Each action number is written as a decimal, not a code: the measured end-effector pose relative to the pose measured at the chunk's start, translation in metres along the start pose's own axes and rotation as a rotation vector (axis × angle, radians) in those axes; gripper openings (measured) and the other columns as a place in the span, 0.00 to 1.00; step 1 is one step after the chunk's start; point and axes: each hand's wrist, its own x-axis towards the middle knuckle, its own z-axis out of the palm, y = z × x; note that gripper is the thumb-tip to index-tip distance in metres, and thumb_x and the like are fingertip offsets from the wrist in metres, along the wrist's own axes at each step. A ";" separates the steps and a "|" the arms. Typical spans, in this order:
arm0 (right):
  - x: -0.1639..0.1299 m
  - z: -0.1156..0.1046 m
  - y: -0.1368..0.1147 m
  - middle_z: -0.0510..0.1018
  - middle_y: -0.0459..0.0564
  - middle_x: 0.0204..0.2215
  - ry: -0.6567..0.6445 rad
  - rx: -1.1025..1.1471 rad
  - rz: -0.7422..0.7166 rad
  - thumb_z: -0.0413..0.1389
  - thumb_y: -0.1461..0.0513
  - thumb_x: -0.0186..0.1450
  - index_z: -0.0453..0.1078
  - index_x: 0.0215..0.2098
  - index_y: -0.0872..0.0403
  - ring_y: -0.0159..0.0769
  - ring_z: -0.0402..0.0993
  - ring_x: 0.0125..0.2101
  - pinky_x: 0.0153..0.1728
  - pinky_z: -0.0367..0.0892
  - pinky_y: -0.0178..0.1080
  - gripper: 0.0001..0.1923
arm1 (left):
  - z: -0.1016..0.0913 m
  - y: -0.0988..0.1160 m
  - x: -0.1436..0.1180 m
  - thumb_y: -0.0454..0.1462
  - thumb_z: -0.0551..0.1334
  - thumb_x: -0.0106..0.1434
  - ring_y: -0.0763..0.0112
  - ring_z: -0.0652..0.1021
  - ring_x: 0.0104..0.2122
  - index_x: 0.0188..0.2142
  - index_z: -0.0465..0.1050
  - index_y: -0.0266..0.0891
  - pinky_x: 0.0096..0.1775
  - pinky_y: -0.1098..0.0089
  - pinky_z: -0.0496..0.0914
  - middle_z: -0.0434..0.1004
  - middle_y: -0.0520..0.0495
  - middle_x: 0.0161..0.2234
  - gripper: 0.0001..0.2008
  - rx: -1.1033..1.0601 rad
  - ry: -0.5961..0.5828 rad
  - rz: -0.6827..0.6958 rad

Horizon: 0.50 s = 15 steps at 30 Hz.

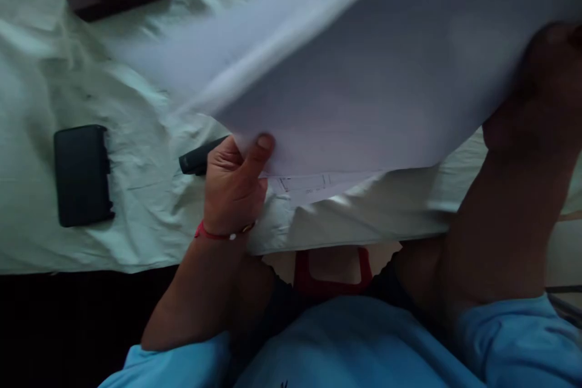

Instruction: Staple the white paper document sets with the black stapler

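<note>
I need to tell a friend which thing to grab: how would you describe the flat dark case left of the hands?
On the pale cloth, look left of the left hand. The black case lies flat there, alone; unlike the slim dark pen, it is wide and rectangular.

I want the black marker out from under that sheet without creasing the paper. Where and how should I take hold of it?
Probably grip the marker by its exposed capped end, coming from the left along the white cloth. Only that end shows; the rest lies behind the left hand and under the lifted paper that both hands hold.
</note>
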 end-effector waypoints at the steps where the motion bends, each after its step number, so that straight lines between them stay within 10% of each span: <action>1: -0.002 0.004 -0.001 0.81 0.44 0.43 -0.047 0.052 -0.005 0.65 0.55 0.65 0.82 0.44 0.46 0.36 0.78 0.53 0.68 0.63 0.46 0.11 | 0.000 0.000 0.000 0.54 0.69 0.67 0.54 0.77 0.66 0.50 0.82 0.54 0.59 0.56 0.77 0.87 0.52 0.54 0.16 -0.048 0.068 0.056; 8: -0.021 0.005 0.000 0.84 0.46 0.39 -0.100 -0.004 0.695 0.77 0.55 0.46 0.81 0.43 0.48 0.39 0.81 0.39 0.55 0.77 0.53 0.26 | 0.000 -0.008 0.012 0.34 0.84 0.47 0.60 0.84 0.48 0.43 0.86 0.51 0.53 0.61 0.80 0.89 0.54 0.46 0.22 -0.355 0.033 0.229; 15: -0.013 0.017 -0.019 0.83 0.44 0.42 0.069 0.036 0.262 0.74 0.60 0.53 0.81 0.38 0.46 0.40 0.79 0.49 0.64 0.74 0.48 0.15 | -0.003 -0.012 0.009 0.37 0.83 0.51 0.61 0.85 0.46 0.40 0.83 0.47 0.54 0.62 0.81 0.87 0.54 0.38 0.19 -0.264 0.144 0.302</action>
